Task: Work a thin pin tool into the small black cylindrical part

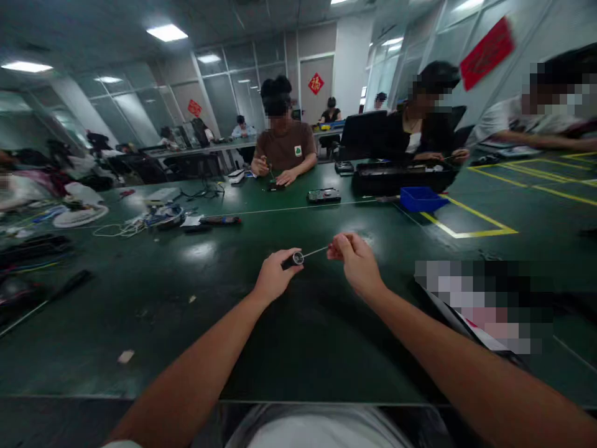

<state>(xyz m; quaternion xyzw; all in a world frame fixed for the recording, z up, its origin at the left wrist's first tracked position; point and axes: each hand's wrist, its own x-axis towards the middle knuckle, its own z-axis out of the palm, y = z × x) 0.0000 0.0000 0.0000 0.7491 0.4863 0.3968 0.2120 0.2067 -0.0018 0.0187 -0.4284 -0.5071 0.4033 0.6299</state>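
One broad green table [186,348] takes up most of the space before me, with yellow lines [485,234] marked on its right half. Three people work around it: one in a brown shirt [284,146] straight across, with a slim tool over a small dark piece; one in a dark top [396,134] to the right; and one with a pale sleeve [492,121] further right. Before the dark-topped person lies a long black casing [398,180]. Nearer, at the right, a flat item [480,333] is too blurred to make out. Across the left side I see a tangle of pale cables [140,221], and closer in, a long-shafted tool [74,281] with a dark handle. A blue bin [422,198] stands just in front of the casing, and a circuit board unit [323,196] sits to the left of it. In the middle, two bare hands work above the tabletop. The left hand [274,277] has thumb and fingers around a short black cylinder [289,262], its round end showing. The right hand [357,261] pinches a thin rod [315,251], fingertips drawn narrow on it. That rod reaches across to the cylinder's round end; whether it goes inside, I cannot tell. Last, a pale scrap [125,356] lies beside the left forearm.
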